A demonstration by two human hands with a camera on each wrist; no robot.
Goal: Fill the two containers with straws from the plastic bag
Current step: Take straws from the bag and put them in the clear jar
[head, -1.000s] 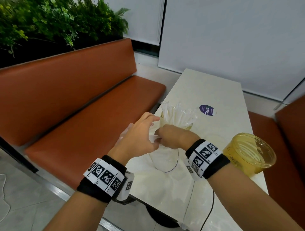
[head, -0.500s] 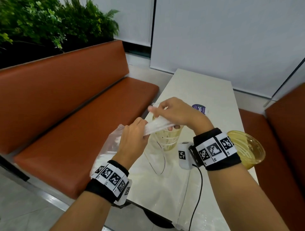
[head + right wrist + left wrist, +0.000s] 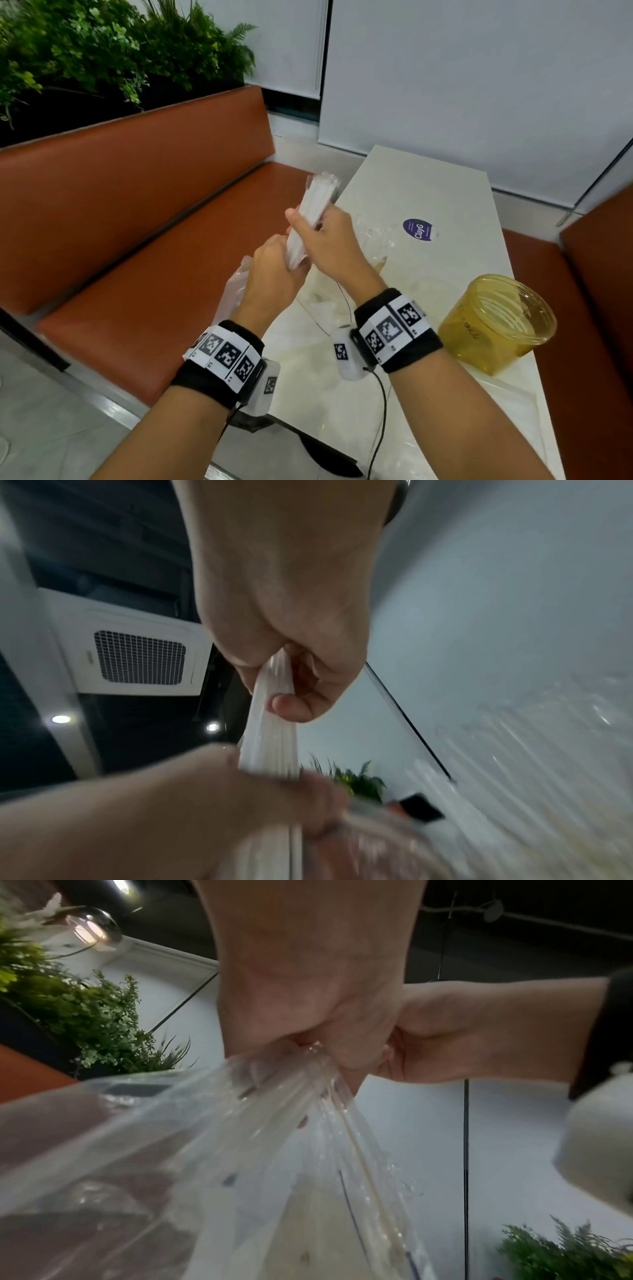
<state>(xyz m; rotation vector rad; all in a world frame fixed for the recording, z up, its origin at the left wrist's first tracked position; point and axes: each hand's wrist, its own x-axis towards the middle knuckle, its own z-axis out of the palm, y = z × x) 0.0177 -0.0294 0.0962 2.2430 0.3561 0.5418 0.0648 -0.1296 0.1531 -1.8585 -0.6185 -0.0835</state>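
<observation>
My right hand [image 3: 320,240] grips a bundle of white wrapped straws [image 3: 313,209] and holds it tilted up and to the right, above the table's left edge. Just below it, my left hand [image 3: 274,274] grips the neck of the clear plastic bag [image 3: 234,291], which hangs down over the bench. The left wrist view shows the bag [image 3: 205,1164] bunched in that fist. In the right wrist view the straws [image 3: 274,723] run from my right fist down into the left one. An empty yellow container [image 3: 496,325] stands at the table's right edge. A second container [image 3: 373,250] with straws is mostly hidden behind my right hand.
The white table [image 3: 428,192] carries a purple round sticker [image 3: 418,229] in its middle. An orange bench [image 3: 144,222] runs along the left, with green plants [image 3: 85,51] behind it. Another orange seat [image 3: 603,274] is on the right. A black cable [image 3: 380,411] hangs from my right wrist.
My right hand has pulled the straw bundle up and out of the bag, from low beside the container to raised above the table edge. My left hand kept hold of the bag.
</observation>
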